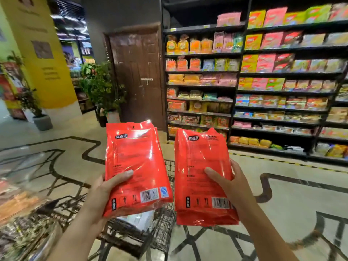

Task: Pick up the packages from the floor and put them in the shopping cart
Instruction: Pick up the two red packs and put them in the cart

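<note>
The pickup looks done for two red packages: the left hand (105,187) is closed around the lower part of one package (135,162), and the right hand (231,183) grips the other package (201,174), both held upright over the wire shopping cart (162,228). Dropping them in remains. Something pale already lies in the cart. The polished floor (282,194) has dark inlaid lines; stocked shelves (282,87) and a brown door (137,72) stand behind.
</note>
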